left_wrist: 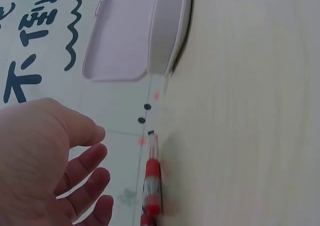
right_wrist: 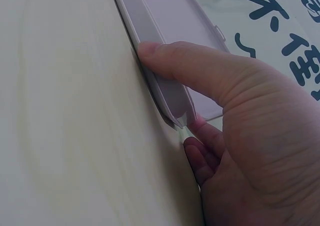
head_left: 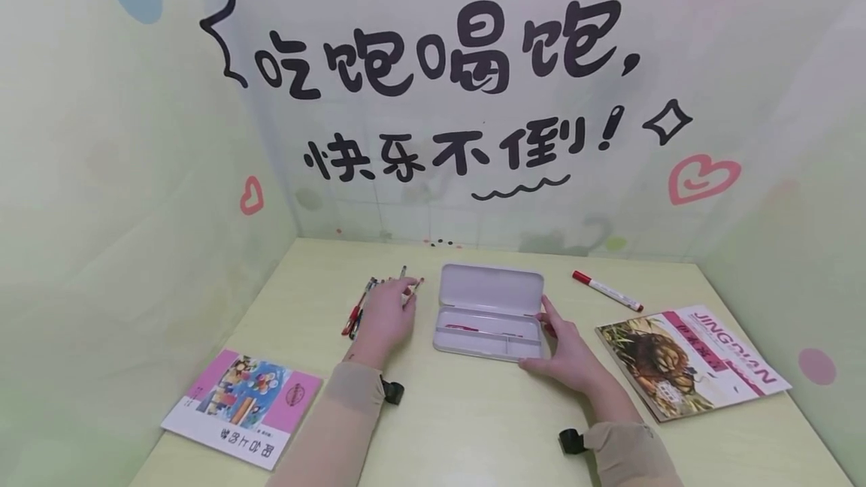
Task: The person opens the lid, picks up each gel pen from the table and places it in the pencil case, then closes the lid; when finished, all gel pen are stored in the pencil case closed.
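Note:
A pale lilac pencil case [head_left: 490, 288] lies with its lid raised in the middle of the table. A red pen [head_left: 462, 328] lies in its long compartment. My right hand [head_left: 571, 355] holds the case's right end, with the thumb on the front rim and the other fingers around the back corner. To the left, my left hand [head_left: 387, 314] hovers over several pens [head_left: 353, 319], partly hiding them. In the left wrist view, its thumb and fingers are apart with nothing between them, beside a pen with red ends [left_wrist: 153, 186].
A red-capped white marker [head_left: 607, 291] lies right of the case. A book with a lion cover [head_left: 690, 363] is at the right, and a pink and white booklet [head_left: 243, 408] at the front left. Printed fabric walls [head_left: 440, 209] enclose the table's back and sides.

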Tool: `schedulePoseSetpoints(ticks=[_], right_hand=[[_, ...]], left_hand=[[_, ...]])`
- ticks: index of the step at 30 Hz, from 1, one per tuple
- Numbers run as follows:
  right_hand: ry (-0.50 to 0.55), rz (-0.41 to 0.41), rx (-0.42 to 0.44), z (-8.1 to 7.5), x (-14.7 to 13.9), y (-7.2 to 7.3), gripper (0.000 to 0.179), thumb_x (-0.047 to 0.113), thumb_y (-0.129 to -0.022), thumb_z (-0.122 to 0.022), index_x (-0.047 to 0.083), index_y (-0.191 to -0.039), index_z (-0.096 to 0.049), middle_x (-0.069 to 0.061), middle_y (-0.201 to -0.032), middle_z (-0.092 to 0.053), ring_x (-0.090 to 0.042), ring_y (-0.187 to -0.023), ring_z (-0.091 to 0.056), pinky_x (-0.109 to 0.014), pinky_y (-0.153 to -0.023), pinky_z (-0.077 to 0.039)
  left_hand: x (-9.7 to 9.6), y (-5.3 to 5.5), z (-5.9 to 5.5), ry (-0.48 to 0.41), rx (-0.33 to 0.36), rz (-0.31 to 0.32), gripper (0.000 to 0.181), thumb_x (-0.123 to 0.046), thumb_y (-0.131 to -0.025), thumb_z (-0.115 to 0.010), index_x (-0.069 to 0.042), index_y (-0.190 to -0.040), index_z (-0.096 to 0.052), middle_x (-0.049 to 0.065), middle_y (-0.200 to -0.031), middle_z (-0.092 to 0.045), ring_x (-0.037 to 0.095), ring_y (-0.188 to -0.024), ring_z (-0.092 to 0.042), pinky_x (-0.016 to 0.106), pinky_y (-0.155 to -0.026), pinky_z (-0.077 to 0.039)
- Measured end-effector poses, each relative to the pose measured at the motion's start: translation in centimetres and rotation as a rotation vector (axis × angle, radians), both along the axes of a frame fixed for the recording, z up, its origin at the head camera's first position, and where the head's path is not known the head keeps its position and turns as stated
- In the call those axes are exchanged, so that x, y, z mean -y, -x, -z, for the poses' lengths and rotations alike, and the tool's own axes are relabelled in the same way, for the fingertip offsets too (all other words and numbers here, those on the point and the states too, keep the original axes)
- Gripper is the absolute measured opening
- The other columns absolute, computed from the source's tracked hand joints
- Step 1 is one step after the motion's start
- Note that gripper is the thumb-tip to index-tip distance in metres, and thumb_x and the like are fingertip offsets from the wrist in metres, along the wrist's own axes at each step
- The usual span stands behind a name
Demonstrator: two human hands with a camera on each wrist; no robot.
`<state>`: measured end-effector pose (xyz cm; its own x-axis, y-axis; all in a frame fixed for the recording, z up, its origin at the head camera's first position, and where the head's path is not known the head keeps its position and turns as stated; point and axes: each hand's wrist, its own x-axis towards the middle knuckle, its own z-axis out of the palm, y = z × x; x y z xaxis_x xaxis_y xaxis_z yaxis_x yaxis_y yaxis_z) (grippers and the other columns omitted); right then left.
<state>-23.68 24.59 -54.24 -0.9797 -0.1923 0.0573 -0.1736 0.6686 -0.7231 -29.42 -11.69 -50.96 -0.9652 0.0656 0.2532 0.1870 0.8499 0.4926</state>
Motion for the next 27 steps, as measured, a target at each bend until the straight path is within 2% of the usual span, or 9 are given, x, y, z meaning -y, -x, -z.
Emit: schedulePoseSetpoints(ticks=[5,9,12,19,22,27], right_hand=[[0.001,0.000,0.004,0.0,0.0,0.0,0.138,0.039,-0.080,-0.099,0.007,-0.177,-0.007,-0.022,-0.163,-0.053,-0.049,-0.152,-0.047,-0.071,-0.130,-0.031],[-0.001,-0.007,0.000,-0.2,0.1,0.0,0.137,0.039,-0.080,-0.099,0.005,-0.177,-0.007,-0.023,-0.163,-0.053,-0.050,-0.151,-0.048,-0.071,-0.130,-0.031],[0.003,-0.010,-0.003,-0.2,0.2,0.0,0.137,0.038,-0.079,-0.099,0.005,-0.177,-0.008,-0.023,-0.163,-0.054,-0.050,-0.151,-0.049,-0.071,-0.130,-0.032],[0.014,-0.013,-0.013,0.0,0.2,0.1,0.138,0.037,-0.079,-0.100,0.005,-0.177,-0.008,-0.023,-0.162,-0.054,-0.050,-0.149,-0.049,-0.071,-0.129,-0.032],[0.010,-0.014,-0.017,0.0,0.1,0.1,0.138,0.037,-0.079,-0.100,0.005,-0.177,-0.008,-0.023,-0.162,-0.055,-0.049,-0.149,-0.049,-0.071,-0.129,-0.032],[0.011,-0.015,-0.016,-0.1,0.2,0.0,0.137,0.038,-0.079,-0.100,0.005,-0.177,-0.009,-0.022,-0.162,-0.055,-0.049,-0.150,-0.049,-0.071,-0.130,-0.032]], left_hand=[[2.9,0.3,-0.1,0.048,0.018,-0.149,0.041,-0.022,-0.106,-0.069,-0.012,-0.146,-0.067,0.017,-0.130,-0.073,0.041,-0.115,-0.070,0.055,-0.096,-0.061],[4.5,0.1,-0.6,0.067,0.120,-0.280,0.047,-0.027,-0.108,-0.064,-0.009,-0.151,-0.062,0.027,-0.143,-0.065,0.050,-0.124,-0.066,0.064,-0.098,-0.059],[5.4,-0.1,-0.8,0.065,0.196,-0.342,0.050,-0.028,-0.109,-0.061,-0.006,-0.154,-0.058,0.030,-0.147,-0.061,0.052,-0.129,-0.062,0.068,-0.102,-0.056],[6.3,-0.1,-0.5,0.087,0.333,-0.388,0.050,-0.019,-0.104,-0.058,0.001,-0.150,-0.057,0.034,-0.137,-0.062,0.054,-0.125,-0.062,0.070,-0.101,-0.055],[6.4,-0.1,-0.6,0.098,0.371,-0.392,0.043,-0.018,-0.103,-0.060,0.004,-0.141,-0.062,0.032,-0.128,-0.065,0.052,-0.118,-0.064,0.069,-0.098,-0.056],[6.4,-0.1,-0.7,0.118,0.405,-0.392,0.028,-0.018,-0.102,-0.065,0.003,-0.119,-0.068,0.024,-0.110,-0.068,0.041,-0.098,-0.065,0.060,-0.086,-0.059]])
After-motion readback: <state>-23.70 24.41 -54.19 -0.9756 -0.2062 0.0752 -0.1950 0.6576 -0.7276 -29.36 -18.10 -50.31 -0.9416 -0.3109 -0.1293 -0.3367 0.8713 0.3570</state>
